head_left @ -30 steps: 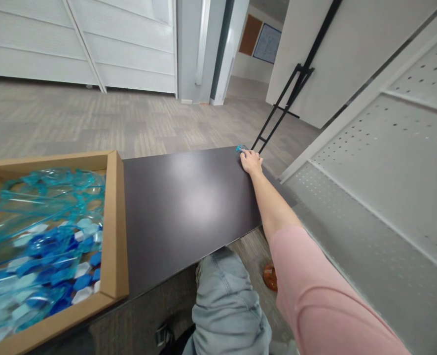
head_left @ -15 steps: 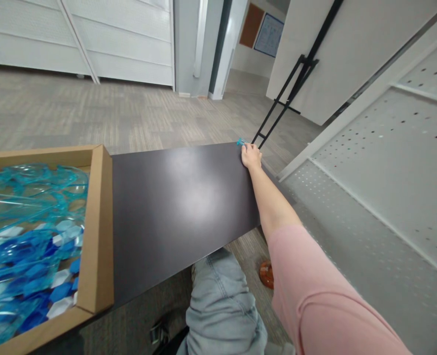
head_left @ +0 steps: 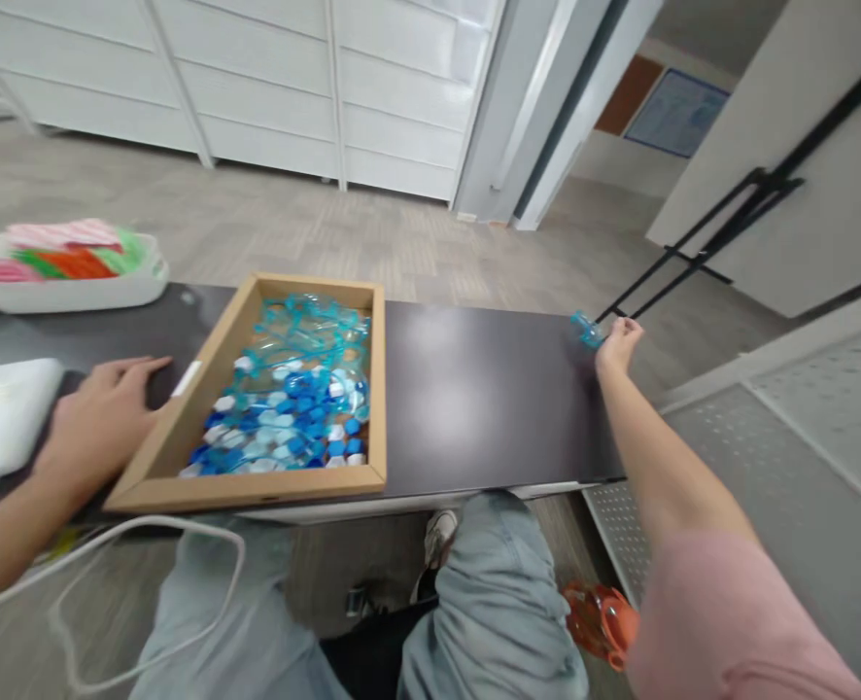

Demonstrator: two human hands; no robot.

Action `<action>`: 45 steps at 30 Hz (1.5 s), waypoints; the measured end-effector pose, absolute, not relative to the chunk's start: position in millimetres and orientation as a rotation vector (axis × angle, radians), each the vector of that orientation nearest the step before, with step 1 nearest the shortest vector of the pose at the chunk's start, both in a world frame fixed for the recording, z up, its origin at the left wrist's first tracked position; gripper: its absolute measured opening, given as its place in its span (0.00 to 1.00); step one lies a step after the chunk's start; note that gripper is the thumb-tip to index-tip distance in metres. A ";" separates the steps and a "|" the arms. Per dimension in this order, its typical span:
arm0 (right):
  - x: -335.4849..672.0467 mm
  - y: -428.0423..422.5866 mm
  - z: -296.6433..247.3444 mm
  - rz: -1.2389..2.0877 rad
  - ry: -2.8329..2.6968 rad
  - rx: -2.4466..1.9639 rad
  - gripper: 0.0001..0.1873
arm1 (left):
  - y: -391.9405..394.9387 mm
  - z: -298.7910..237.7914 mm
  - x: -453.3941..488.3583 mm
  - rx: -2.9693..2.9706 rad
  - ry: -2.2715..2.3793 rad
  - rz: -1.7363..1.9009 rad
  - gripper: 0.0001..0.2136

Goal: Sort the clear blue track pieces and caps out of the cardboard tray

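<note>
My right hand (head_left: 618, 342) reaches to the far right corner of the dark table (head_left: 474, 408), its fingers closed around a small clear blue piece (head_left: 588, 331). My left hand (head_left: 99, 413) lies flat on the table with fingers stretched out, touching the left side of a shallow cardboard box (head_left: 372, 389). The box holds several blue, clear and white plastic pieces (head_left: 292, 408).
A white tray (head_left: 73, 290) with pink, orange and green items stands at the table's far left. A white device (head_left: 0, 413) with a white cable (head_left: 146, 554) lies beside my left hand. A black stand (head_left: 700, 255) leans by a white board on the right. An orange object (head_left: 598, 617) lies on the floor.
The view has swung left and pulled back, bringing my left hand, the whole box and the white tray into sight. My right hand stays at the far corner on the blue piece.
</note>
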State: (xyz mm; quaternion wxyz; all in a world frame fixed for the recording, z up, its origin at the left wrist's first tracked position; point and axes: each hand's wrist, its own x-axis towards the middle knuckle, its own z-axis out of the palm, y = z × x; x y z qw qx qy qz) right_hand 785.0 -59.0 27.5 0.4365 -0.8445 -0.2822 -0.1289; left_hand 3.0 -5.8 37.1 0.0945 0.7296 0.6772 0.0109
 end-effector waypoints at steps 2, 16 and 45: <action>753.3 -43.7 29.8 -0.211 -0.792 -1.978 0.19 | -8.1 29.6 2.9 2.100 2.173 0.115 0.37; 368.6 -20.8 70.4 0.342 -2.398 -1.414 0.15 | -3.8 11.4 1.3 2.099 2.139 0.375 0.36; 402.5 -41.5 48.2 0.359 -2.223 -1.772 0.14 | -5.2 8.7 3.7 2.093 2.154 0.443 0.36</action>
